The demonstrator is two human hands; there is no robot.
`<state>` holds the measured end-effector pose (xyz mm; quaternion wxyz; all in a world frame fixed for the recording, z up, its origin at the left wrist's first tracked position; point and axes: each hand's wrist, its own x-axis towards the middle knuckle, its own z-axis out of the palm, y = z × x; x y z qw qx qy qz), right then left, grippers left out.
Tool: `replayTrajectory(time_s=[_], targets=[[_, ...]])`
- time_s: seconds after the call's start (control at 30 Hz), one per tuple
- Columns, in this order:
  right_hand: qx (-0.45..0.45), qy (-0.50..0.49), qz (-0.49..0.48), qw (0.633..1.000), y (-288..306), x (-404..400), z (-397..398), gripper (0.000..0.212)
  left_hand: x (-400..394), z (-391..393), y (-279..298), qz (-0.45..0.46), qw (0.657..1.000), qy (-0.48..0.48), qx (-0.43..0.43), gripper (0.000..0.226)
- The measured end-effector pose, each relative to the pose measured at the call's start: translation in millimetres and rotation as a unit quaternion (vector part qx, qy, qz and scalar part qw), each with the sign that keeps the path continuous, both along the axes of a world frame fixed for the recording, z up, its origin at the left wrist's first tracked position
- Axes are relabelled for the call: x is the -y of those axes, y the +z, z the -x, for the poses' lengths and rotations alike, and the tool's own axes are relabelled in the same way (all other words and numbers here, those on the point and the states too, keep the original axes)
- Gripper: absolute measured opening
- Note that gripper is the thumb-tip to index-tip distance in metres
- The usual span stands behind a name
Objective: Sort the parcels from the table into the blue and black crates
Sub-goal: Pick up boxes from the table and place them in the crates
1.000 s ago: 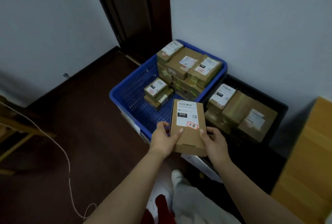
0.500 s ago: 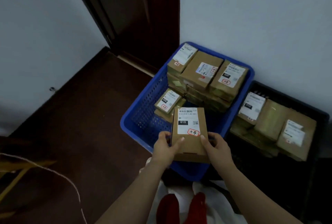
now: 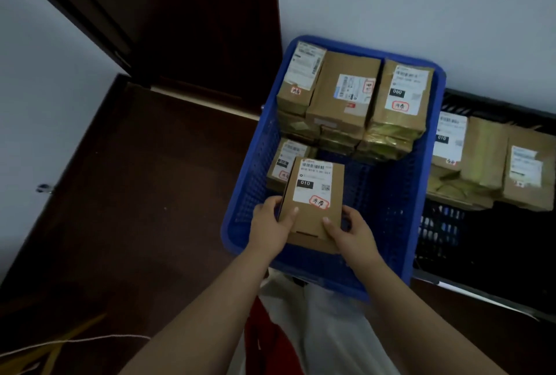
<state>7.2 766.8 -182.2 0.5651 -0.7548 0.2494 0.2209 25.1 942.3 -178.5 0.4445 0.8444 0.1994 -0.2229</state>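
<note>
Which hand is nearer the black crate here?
Right. The right hand grips the held parcel on the side facing the black crate; the left hand grips the parcel's far side, over the blue crate.

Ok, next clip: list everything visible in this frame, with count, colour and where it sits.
held parcel: one, brown with a white label, over the near part of the blue crate.
blue crate: one, blue, on the floor by the wall.
stacked parcels: three on top, more beneath, brown, at the blue crate's far end.
low parcel: one, brown, in the blue crate behind the held parcel.
black crate: one, black, right of the blue crate.
black-crate parcels: at least three, brown, at its far end.
door: one, dark brown, upper left.
cord: one, pale, on the floor at lower left.
left hand: one, holds the held parcel's left edge.
right hand: one, holds its right edge.
</note>
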Motion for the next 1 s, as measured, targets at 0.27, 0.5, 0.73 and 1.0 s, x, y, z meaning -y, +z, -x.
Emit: replayTrajectory(time_s=[0.27,0.5,0.73,1.0], targets=[[-0.041,0.080,0.040,0.995,-39.7,-17.4,-29.6,0.050,-8.4,-26.2,-29.7,-0.055,0.997,-0.047,-0.030,0.036],[-0.058,0.132,0.054,0.988,-98.8,-27.7,-86.0,0.065,-14.2,-87.4,-74.3,-0.077,0.990,-0.097,-0.062,0.048],[-0.064,0.129,0.043,0.989,-143.0,-48.2,-110.4,0.071,-15.7,-117.8,-103.7,-0.167,0.972,-0.136,-0.088,0.052],[-0.091,0.138,-0.065,0.984,-156.7,-65.1,-119.1,0.086,-25.3,-118.6,-111.2,-0.154,0.957,-0.211,-0.128,0.066]])
